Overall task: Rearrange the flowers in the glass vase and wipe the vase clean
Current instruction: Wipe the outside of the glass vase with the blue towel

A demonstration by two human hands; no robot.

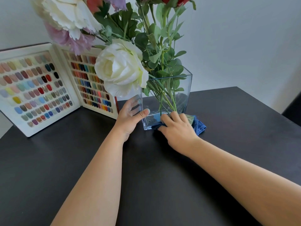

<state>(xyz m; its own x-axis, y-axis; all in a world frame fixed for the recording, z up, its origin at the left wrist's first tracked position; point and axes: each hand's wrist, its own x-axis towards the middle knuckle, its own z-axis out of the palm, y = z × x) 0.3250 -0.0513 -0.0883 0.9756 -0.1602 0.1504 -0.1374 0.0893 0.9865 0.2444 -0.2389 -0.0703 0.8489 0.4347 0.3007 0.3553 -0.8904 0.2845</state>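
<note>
A clear square glass vase (184, 88) stands on the black table and holds white, lilac and red flowers (120, 69) on green stems. My left hand (128, 118) grips the vase's lower left corner, thumb across the front and fingers behind the glass. My right hand (177, 128) presses a blue cloth (199, 126) flat against the bottom of the vase's front face. Part of the cloth is hidden under that hand.
An open white display book of coloured nail samples (48, 88) stands at the back left, close to the vase. The black table (162, 176) ends at the right, where a dark chair edge (293, 108) shows. A pale wall is behind.
</note>
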